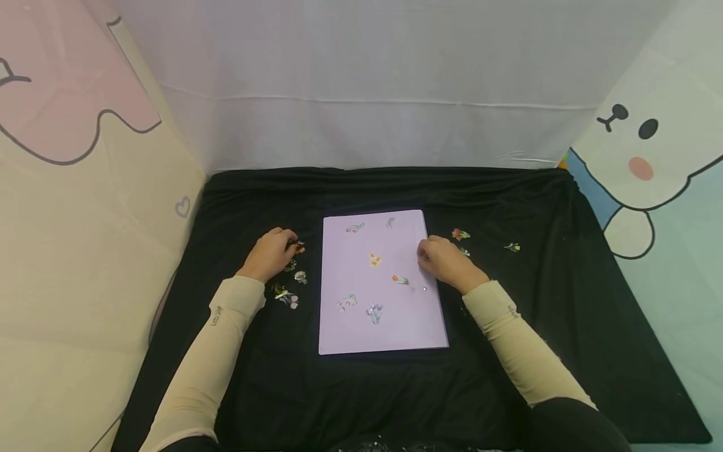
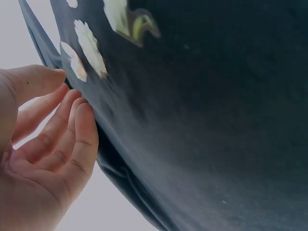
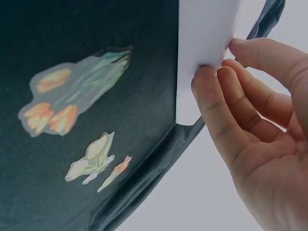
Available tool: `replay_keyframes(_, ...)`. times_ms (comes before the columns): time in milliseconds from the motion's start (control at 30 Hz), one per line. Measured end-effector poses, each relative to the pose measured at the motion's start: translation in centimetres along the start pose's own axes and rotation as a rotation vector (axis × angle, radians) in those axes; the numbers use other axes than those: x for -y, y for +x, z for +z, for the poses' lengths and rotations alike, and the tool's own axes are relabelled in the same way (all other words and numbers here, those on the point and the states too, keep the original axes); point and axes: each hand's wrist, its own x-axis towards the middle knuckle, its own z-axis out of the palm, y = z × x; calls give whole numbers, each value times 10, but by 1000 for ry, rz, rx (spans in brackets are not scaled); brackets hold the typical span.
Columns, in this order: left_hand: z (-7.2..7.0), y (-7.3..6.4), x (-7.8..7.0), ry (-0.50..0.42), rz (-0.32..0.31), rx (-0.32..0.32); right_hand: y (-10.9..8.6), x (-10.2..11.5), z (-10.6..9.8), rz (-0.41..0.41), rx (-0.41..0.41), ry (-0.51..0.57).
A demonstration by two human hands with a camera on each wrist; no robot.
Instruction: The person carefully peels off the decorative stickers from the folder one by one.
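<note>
A flat lilac board (image 1: 344, 263) with several flower stickers on it lies on the black cloth; one yellow-orange flower sticker (image 1: 375, 260) is near its middle. My right hand (image 1: 446, 260) has its fingertips on the board's right edge. In the right wrist view, bent fingers touch the pale board (image 3: 188, 62), the thumb apart from them; any sticker under the fingertips is hidden. My left hand (image 1: 271, 254) reaches down at an orange flower sticker (image 1: 300, 248) left of the board. In the left wrist view its fingers are loosely bent, with nothing visible between thumb and fingers.
More flower stickers lie left of the board, among them a pale one (image 1: 300, 277) and a pink-and-green cluster (image 1: 287, 296). To the right are an orange tulip sticker (image 1: 460, 234) and a yellow flower sticker (image 1: 512, 247). A white curtain (image 1: 361, 135) hangs behind the cloth.
</note>
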Motion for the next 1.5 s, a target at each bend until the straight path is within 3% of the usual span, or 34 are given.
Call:
replay_keyframes(200, 8, 6, -16, -10, 12, 23, 0, -2, 1, -7, -14, -9)
replay_keyframes(400, 20, 14, -46, -12, 19, 85, 1, -3, 2, -4, -10, -7)
replay_keyframes(733, 46, 33, -88, 11, 133, 137, 3, -2, 4, 10, 19, -16)
replay_keyframes(1033, 67, 44, -107, 32, 260, 123, 3, 1, 3, 44, 49, -14)
replay_keyframes(1300, 70, 47, -119, 48, 248, 148, 2, -2, 5, 0, 14, -45)
replay_keyframes(1500, 70, 47, -124, 62, 233, 174, 1, -2, 5, 25, 26, -49)
